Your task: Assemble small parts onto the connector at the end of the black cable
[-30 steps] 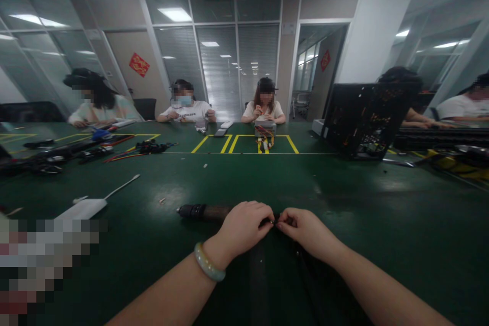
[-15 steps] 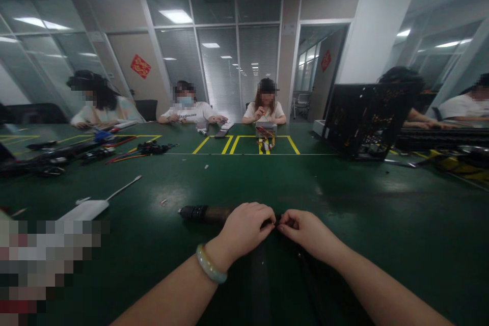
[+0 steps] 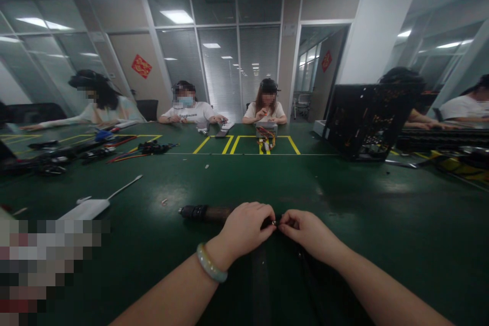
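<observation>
My left fingers [image 3: 268, 210] and right fingers [image 3: 291, 217] pinch a part [image 3: 274, 222]; surface [image 3: 244, 179] spreads open beyond them, a tool [image 3: 210, 214] at their left.

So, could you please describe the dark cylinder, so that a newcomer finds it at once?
Over the green table, find the left hand with the pale bracelet. A dark cylinder sticks out leftward from behind it. Unlike the white object farther left, it is brown and black, with a metallic tip.

Left hand [image 3: 246, 225] beside right hand [image 3: 311, 233], tool [image 3: 204, 212] on table [image 3: 244, 178] to their left, cables [image 3: 153, 147] far left, computer case [image 3: 361, 122] far right
</observation>
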`<action>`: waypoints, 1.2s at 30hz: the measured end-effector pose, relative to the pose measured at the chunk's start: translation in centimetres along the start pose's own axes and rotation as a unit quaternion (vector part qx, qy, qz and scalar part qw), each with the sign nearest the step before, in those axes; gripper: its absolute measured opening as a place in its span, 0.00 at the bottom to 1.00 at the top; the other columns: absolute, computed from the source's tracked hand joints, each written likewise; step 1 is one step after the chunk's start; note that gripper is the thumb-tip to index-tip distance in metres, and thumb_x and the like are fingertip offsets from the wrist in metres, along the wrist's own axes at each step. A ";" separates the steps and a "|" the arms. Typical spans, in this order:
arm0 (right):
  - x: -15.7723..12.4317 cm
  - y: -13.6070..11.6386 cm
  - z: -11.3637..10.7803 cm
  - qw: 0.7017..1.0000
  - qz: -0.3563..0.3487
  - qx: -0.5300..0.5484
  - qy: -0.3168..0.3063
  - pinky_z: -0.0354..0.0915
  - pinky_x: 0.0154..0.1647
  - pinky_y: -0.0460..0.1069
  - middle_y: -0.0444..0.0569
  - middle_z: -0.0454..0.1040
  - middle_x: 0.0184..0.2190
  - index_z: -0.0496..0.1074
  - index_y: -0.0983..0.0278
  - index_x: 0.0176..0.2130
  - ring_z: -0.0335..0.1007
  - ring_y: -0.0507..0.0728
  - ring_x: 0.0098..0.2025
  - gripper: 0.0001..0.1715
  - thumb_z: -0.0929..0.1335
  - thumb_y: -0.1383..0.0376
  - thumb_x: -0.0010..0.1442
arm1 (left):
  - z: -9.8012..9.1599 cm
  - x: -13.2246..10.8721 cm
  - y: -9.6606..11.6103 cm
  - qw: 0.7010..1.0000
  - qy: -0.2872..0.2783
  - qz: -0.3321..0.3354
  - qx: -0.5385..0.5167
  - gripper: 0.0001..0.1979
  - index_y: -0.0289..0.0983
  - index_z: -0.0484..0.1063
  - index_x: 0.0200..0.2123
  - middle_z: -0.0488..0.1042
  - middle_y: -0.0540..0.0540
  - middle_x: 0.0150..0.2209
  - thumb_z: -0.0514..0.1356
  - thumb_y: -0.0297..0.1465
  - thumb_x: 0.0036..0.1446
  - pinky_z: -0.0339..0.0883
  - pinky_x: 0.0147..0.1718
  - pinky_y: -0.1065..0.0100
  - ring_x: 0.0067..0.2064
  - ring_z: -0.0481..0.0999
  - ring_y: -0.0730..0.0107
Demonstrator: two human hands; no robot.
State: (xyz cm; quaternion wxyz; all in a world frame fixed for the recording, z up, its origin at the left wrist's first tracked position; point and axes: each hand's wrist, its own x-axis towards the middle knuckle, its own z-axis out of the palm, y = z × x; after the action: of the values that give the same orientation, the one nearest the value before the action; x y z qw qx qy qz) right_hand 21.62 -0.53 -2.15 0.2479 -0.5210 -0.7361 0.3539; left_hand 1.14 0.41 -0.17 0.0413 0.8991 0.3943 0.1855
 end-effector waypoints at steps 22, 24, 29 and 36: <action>0.1 0.3 0.4 0.999 -0.013 0.030 0.019 0.58 0.26 0.43 0.42 0.74 0.26 0.72 0.62 0.34 0.67 0.51 0.28 0.06 0.67 0.63 0.59 | 0.5 0.1 -0.4 1.000 0.014 0.021 -0.017 0.05 0.41 0.70 0.39 0.74 0.51 0.39 0.59 0.29 0.58 0.63 0.43 0.64 0.42 0.72 0.66; 0.2 0.3 0.4 0.999 -0.012 0.031 0.018 0.58 0.27 0.43 0.42 0.74 0.27 0.72 0.62 0.34 0.68 0.51 0.28 0.06 0.67 0.63 0.59 | 0.5 0.0 -0.3 1.000 0.014 0.023 -0.015 0.05 0.41 0.70 0.38 0.74 0.51 0.39 0.60 0.29 0.58 0.63 0.43 0.64 0.41 0.72 0.66; 0.1 0.1 0.2 1.000 -0.010 0.022 0.010 0.58 0.27 0.43 0.42 0.74 0.27 0.73 0.62 0.34 0.68 0.51 0.28 0.06 0.67 0.62 0.59 | 0.2 0.0 -0.1 1.000 0.017 0.010 -0.009 0.06 0.40 0.70 0.40 0.74 0.50 0.37 0.60 0.31 0.57 0.63 0.40 0.63 0.40 0.72 0.65; -0.1 -0.1 0.2 1.000 -0.009 0.021 0.010 0.59 0.27 0.43 0.42 0.74 0.27 0.73 0.62 0.35 0.68 0.52 0.29 0.07 0.66 0.62 0.59 | 0.3 0.1 -0.3 1.000 0.010 0.012 -0.014 0.05 0.40 0.70 0.38 0.74 0.50 0.38 0.61 0.31 0.57 0.64 0.42 0.62 0.41 0.72 0.65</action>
State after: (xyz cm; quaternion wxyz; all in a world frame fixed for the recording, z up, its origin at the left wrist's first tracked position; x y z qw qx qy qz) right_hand 21.45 -0.67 -2.24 0.2689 -0.5125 -0.7309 0.3617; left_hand 1.11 0.72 -0.46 0.0481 0.9015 0.3807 0.2002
